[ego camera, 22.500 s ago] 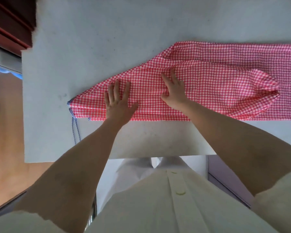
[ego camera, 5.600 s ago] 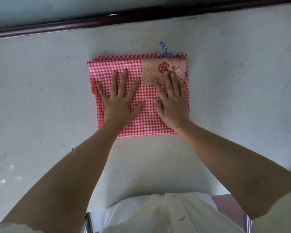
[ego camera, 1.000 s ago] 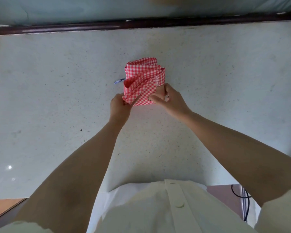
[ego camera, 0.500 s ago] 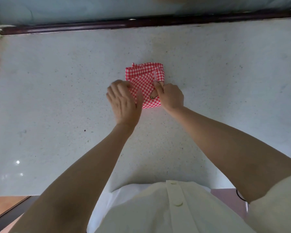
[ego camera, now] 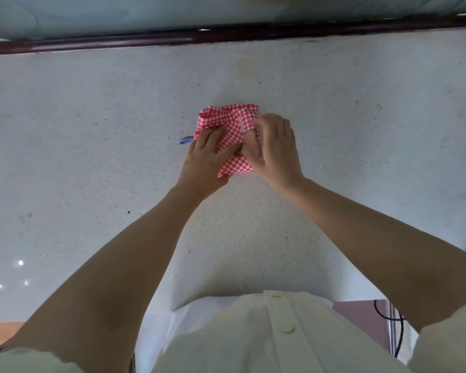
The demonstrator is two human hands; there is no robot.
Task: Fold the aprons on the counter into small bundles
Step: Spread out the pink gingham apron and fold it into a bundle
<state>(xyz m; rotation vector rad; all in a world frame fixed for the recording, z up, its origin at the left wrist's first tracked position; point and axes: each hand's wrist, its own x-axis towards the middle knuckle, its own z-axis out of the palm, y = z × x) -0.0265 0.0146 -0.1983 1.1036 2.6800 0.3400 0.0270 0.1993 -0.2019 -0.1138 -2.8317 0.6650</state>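
Note:
A red-and-white checked apron (ego camera: 230,122) lies folded into a small bundle in the middle of the pale speckled counter (ego camera: 92,157). My left hand (ego camera: 203,162) holds the bundle's left and near side, thumb on top and fingers curled round the edge. My right hand (ego camera: 276,149) grips the right side, its fingers curled into the fabric. A blue-and-white striped tie end (ego camera: 185,140) sticks out from the bundle on the left, just beside my left hand.
A dark wooden rail (ego camera: 226,36) runs along the counter's far edge, with a light wall behind it. The counter's near edge is at my waist. A black cable (ego camera: 388,313) shows at the lower right, below the counter.
Over the last second the raised, loosely folded bundle was laid down and pressed flatter. Both hands shifted onto its sides, and the striped tie end shows again on the left.

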